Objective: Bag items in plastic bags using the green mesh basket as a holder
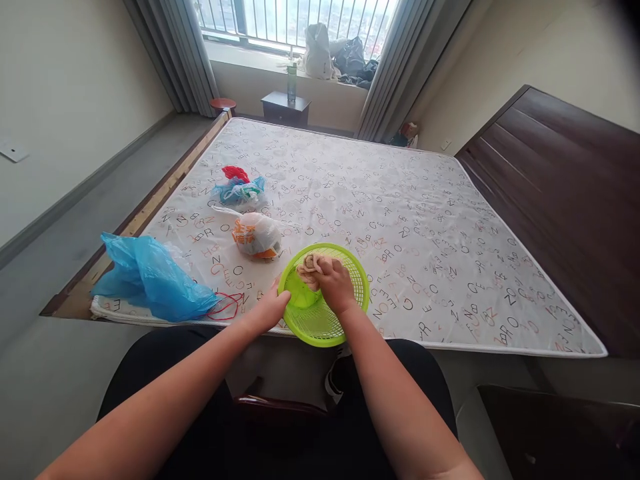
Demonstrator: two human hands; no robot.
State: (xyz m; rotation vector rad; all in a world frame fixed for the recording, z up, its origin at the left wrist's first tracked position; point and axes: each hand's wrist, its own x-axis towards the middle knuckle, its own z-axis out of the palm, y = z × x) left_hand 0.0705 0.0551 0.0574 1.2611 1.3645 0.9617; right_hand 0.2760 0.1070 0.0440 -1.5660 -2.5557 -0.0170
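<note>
A lime-green plastic basket [320,340] with a mesh wall sits tilted at the near edge of the mattress, over my lap. My left hand [273,307] grips its left rim, the thumb over the edge and the fingers mostly hidden behind the wall. Inside the basket, my right hand [337,287] is closed on a crumpled beige cloth [311,268], which is bunched up near the far side. A knotted white plastic bag with orange print [257,235] lies just beyond the basket to the left.
On the letter-patterned mattress [400,227] lie a blue plastic bag [155,277] with red cord at the left and a small bundle of blue and red bags [240,187] farther off. A dark headboard [560,167] stands right. A nightstand [286,110] is by the window.
</note>
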